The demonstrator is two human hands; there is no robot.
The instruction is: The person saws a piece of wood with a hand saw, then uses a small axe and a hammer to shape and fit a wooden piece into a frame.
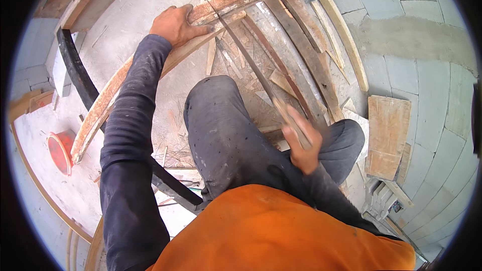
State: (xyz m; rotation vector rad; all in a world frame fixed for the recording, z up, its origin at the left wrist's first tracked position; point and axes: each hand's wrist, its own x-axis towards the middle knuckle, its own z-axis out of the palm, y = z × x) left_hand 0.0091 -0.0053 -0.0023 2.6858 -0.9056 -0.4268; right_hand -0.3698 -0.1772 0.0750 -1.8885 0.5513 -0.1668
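Wooden plank [165, 60] runs lower-left to upper-right, left hand [175, 24] pressing it flat; right hand [301, 143] clenched on saw [246, 55], blade pointing up-left.

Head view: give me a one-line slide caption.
Left hand steadies a long wooden plank while the right hand works a hand saw across it.
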